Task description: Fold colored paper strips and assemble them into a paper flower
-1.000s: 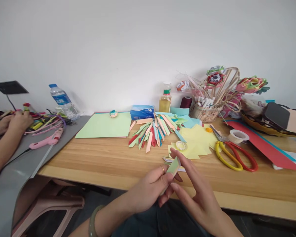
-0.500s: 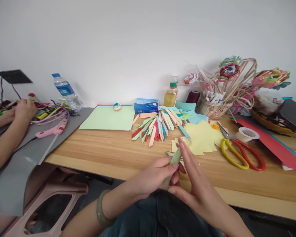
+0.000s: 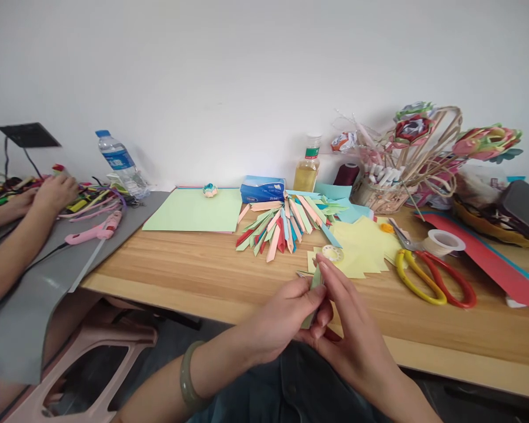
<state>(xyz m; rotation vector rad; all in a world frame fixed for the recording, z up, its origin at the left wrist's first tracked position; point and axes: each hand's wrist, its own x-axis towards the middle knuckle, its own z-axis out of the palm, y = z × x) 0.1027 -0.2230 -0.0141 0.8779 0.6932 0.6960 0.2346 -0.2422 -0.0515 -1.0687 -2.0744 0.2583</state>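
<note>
A folded pale green paper strip [image 3: 312, 316] stands slanted between my two hands, above the table's front edge. My left hand [image 3: 297, 302] pinches it between thumb and bent fingers. My right hand [image 3: 350, 314] cups it from the right: its fingertips press together at the strip's top end and its thumb lies near the bottom end. My fingers cover part of the strip. Beyond my hands fans a pile of folded paper strips [image 3: 273, 235] in green, peach, red and blue. Yellow paper sheets [image 3: 357, 244] lie to its right, with a small round tape roll [image 3: 332, 253] on them.
Yellow-and-red-handled scissors [image 3: 423, 279] lie at right beside a white tape roll [image 3: 443, 241]. Behind stand an oil-coloured bottle [image 3: 306, 173], a blue tissue pack [image 3: 263, 191] and paper flowers [image 3: 412, 129]. At left are another person's hands [image 3: 55, 194] and a pink glue gun [image 3: 94, 230].
My right hand has closed in on the green strip, its thumb moving in under the lower end. My left hand has shifted slightly right, and the strip stands steeper.
</note>
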